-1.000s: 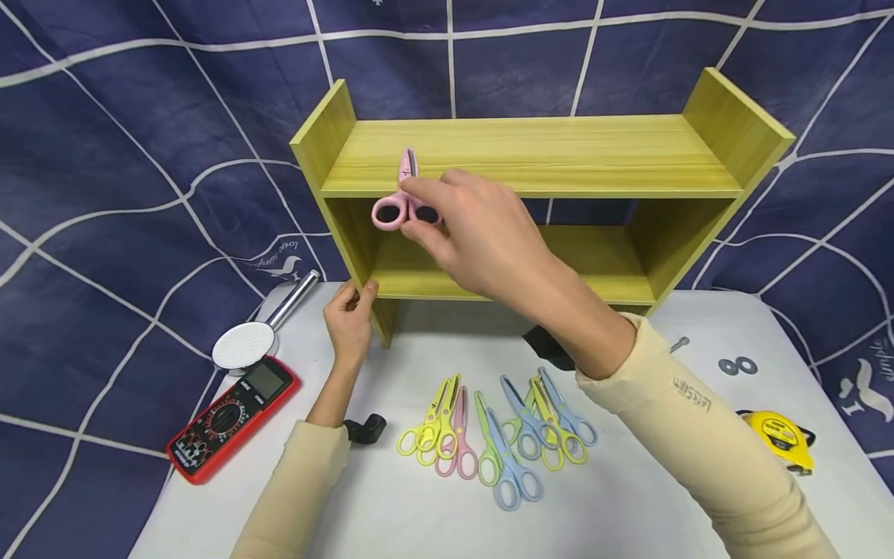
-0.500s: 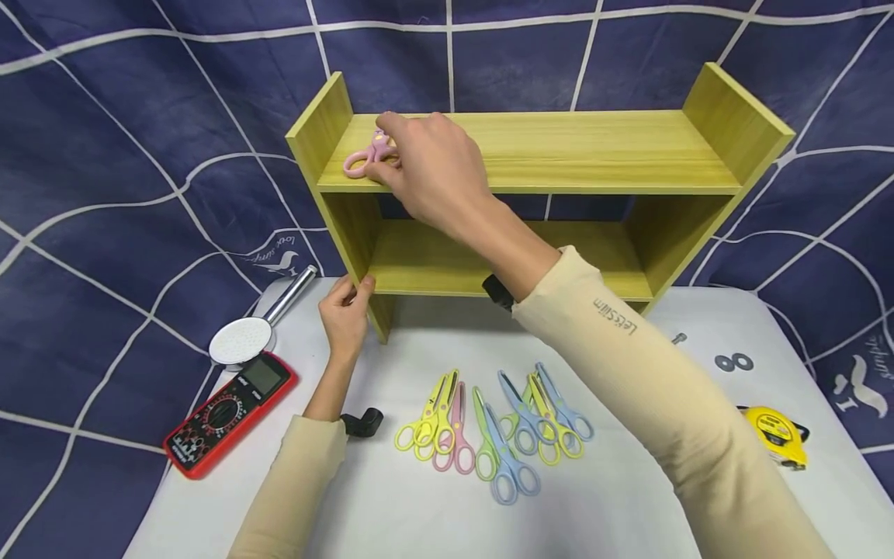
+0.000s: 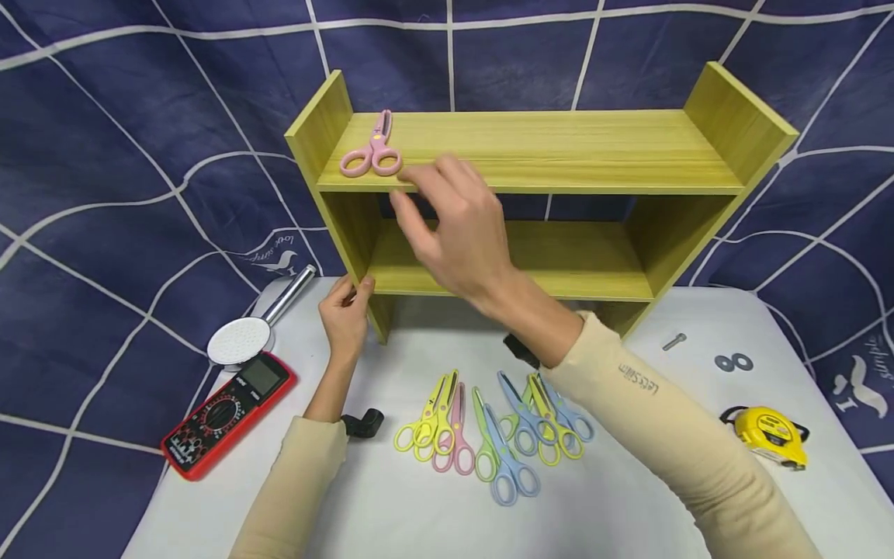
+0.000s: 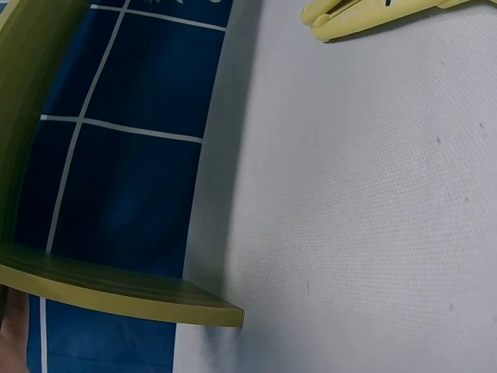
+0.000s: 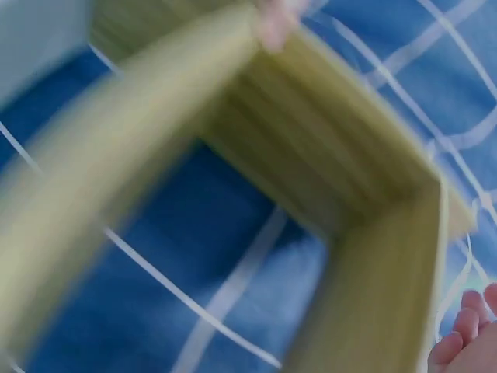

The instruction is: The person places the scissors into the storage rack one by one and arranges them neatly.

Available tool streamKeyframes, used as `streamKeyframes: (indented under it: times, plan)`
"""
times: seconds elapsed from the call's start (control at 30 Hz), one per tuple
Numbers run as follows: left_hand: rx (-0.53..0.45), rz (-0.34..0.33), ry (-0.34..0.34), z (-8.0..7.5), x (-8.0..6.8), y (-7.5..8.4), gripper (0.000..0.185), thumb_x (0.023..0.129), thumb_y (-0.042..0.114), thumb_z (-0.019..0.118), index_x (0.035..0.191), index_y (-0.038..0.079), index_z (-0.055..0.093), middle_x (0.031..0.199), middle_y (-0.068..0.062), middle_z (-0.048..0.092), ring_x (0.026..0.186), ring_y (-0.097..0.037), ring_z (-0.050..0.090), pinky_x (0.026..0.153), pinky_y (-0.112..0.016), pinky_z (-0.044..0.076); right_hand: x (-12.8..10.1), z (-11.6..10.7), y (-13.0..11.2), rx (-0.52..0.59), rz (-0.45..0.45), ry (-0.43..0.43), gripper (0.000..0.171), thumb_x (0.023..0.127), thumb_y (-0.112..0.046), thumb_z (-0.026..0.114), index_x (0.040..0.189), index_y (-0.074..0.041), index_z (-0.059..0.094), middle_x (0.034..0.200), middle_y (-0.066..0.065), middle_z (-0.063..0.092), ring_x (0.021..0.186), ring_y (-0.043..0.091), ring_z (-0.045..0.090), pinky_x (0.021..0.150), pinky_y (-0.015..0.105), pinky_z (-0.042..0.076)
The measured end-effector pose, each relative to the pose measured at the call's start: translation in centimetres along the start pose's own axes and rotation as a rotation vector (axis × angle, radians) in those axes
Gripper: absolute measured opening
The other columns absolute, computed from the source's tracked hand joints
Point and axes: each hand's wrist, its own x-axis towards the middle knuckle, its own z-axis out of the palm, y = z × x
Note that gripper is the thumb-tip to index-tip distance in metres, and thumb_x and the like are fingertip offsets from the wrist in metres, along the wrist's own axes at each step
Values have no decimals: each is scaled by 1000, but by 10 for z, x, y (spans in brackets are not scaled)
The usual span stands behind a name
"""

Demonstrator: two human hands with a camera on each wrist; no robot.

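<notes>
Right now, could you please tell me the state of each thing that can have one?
Pink scissors: closed, flat on the top shelf, free of both hands.
Right hand: empty, fingers relaxed, in front of the shelf.
Left hand: gripping the shelf's left wall at its lower front edge.
Scissors on the table: closed, overlapping.
Multimeter: display blank.
Tape measure: retracted.

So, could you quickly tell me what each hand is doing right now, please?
Left hand: gripping the shelf at its lower left corner.
Right hand: open, holding nothing.
</notes>
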Motion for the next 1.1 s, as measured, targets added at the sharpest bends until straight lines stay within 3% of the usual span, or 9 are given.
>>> streamKeyframes:
  times: [0.07,0.17,0.37,0.43,0.53,0.63,0.8,0.97,1.1]
  plan:
    - [-1,1,1,0,0,-1,22,90,0,65,103,-18,68,110,-31,64,90,-8,64,77,-19,54,-32,3,-1,60,-7,-17,17,92,-11,62,98,2,71,84,10,65,73,21,57,63,30,48]
    - [-11,2,2,1,0,-2,23,90,1,65,103,-18,68,110,-31,63,90,-11,64,78,-19,55,-86,10,-3,113,61,-156,15,90,-10,64,100,1,71,86,8,68,74,19,61,64,28,51]
    - [-18,14,19,1,0,-3,21,90,-2,64,103,-18,68,110,-31,63,88,-9,64,76,-19,55,-177,21,-12,113,321,-639,29,93,-24,67,116,-7,69,94,4,68,82,15,63,72,30,54]
    - [-18,19,26,1,0,-4,21,89,-3,64,103,-17,68,110,-31,64,88,-8,64,76,-19,55,-199,22,-18,92,368,-800,37,94,-32,66,122,-8,66,102,5,69,90,16,64,78,33,54]
    - [-24,15,23,1,0,-4,21,89,-3,64,104,-18,68,109,-32,63,87,-8,64,76,-19,55,-223,23,-25,43,374,-958,46,91,-40,67,124,-8,65,108,6,69,94,17,65,79,35,55]
    - [-31,-3,16,1,-1,-4,22,90,-2,64,105,-18,68,110,-33,63,87,-8,64,77,-19,55,-238,24,-30,-7,364,-1033,52,87,-44,72,123,-8,66,103,5,68,88,15,64,68,30,54]
    - [-28,-29,18,1,-1,-3,22,91,-2,64,106,-17,68,114,-31,63,90,-8,64,77,-19,54,-247,26,-34,-39,348,-1101,60,83,-38,77,132,-9,61,95,3,60,73,8,50,52,20,42]
    - [-38,-46,12,1,-2,-4,23,91,-1,64,106,-17,67,115,-30,63,90,-8,63,78,-20,54,-248,28,-36,-44,360,-1121,58,82,-27,75,134,-8,59,94,2,59,71,6,46,52,19,40]
    - [-48,-46,16,2,-2,-6,23,91,-1,64,106,-17,68,115,-29,63,91,-9,63,78,-21,54,-249,27,-34,-32,370,-1129,58,81,-27,74,134,-10,59,89,-1,57,70,6,45,52,20,40]
